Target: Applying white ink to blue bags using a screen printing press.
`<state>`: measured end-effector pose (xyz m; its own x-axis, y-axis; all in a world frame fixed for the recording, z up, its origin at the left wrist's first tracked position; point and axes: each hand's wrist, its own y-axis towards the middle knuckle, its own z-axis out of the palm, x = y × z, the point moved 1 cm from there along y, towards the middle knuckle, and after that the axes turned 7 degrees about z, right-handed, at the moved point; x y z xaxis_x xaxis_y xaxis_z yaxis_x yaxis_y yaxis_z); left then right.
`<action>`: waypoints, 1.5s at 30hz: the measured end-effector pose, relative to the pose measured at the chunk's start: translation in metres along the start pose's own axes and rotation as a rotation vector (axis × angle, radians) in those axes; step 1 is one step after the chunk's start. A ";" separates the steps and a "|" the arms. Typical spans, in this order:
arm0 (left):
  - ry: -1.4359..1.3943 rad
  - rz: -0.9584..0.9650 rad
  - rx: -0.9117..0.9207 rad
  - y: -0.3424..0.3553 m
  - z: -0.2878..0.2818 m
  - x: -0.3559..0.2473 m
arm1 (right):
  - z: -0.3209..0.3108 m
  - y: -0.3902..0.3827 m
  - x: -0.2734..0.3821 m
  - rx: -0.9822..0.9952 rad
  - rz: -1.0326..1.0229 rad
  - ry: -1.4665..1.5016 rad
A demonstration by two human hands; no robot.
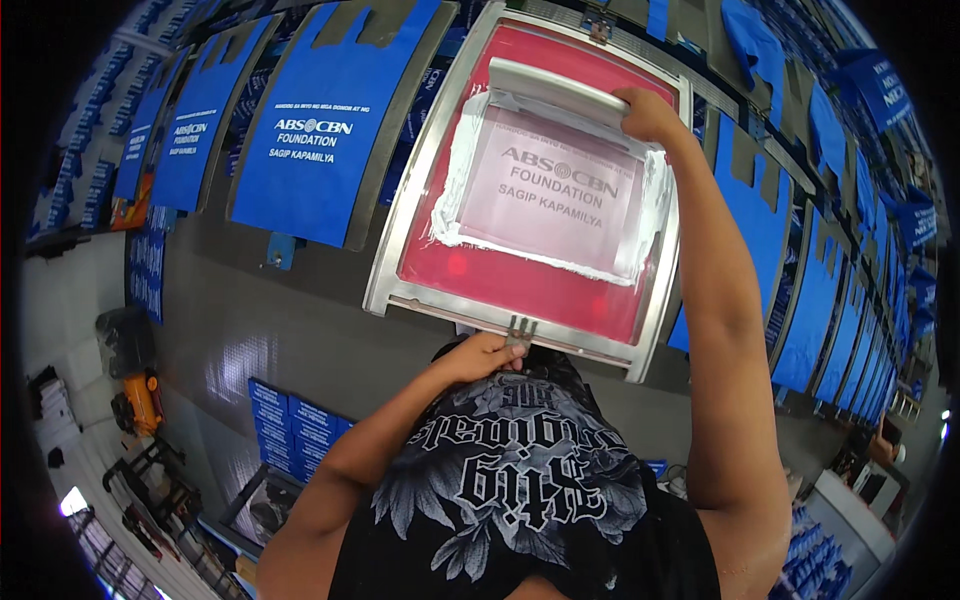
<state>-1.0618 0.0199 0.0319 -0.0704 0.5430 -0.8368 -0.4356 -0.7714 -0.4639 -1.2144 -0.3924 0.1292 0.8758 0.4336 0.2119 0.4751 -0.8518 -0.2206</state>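
Observation:
A silk-screen printing frame (412,205) with a metal border and red mesh lies at the top centre, slightly tilted. White ink (462,150) is smeared around the paler rectangular window of its mesh, through which lettering shows. My right hand (650,115) is closed on the right end of a long metal squeegee (555,85), which lies across the far part of the mesh. At the frame's near edge, my left hand (482,356) pinches at a small metal bracket (521,330); its fingertips are partly hidden.
Blue printed bags lie flat on boards to the left, with one bag (315,130) nearest the frame. More blue bags (815,310) line the right side. The grey table (240,300) extends left. Stacked blue bundles (290,420) sit lower left, and an orange-and-black machine (143,400) stands beyond.

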 end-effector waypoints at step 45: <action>0.245 0.366 -0.813 0.109 0.047 -0.051 | 0.022 -0.345 -0.223 -0.152 0.518 1.261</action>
<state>-1.1482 -0.0758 0.0375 0.1523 0.2055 -0.9667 0.3470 -0.9270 -0.1424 -1.5715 -0.1883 0.1369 0.2398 -0.4306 0.8701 0.0342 -0.8920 -0.4508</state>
